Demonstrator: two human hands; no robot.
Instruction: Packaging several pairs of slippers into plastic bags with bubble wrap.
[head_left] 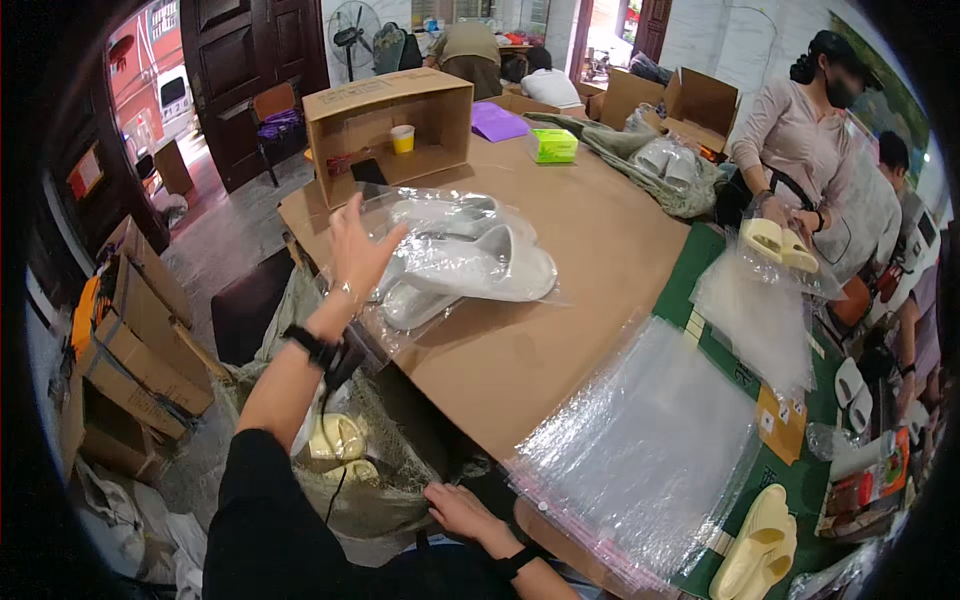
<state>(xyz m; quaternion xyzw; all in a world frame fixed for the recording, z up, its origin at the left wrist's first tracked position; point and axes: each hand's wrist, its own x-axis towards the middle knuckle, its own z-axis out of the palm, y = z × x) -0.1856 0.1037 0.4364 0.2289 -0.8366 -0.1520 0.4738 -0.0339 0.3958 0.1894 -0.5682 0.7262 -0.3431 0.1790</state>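
Observation:
My left hand (362, 245), fingers spread, is at the left edge of the clear plastic bags of grey-white slippers (470, 255). These bagged slippers lie in an overlapping pile on the brown cardboard tabletop (590, 200). Lower down, my right hand (465, 510) has its fingers curled on the rim of a woven sack (385, 505) beside the table. Inside that sack are pale yellow slippers (340, 440) in clear wrapping.
Flat clear bags (640, 450) lie in a stack at the right. Yellow slippers (760, 550) rest near them on a green strip. An open carton (390, 85) holds a yellow cup (402, 139). Across the table, a co-worker (805, 130) handles bagged yellow slippers (780, 245).

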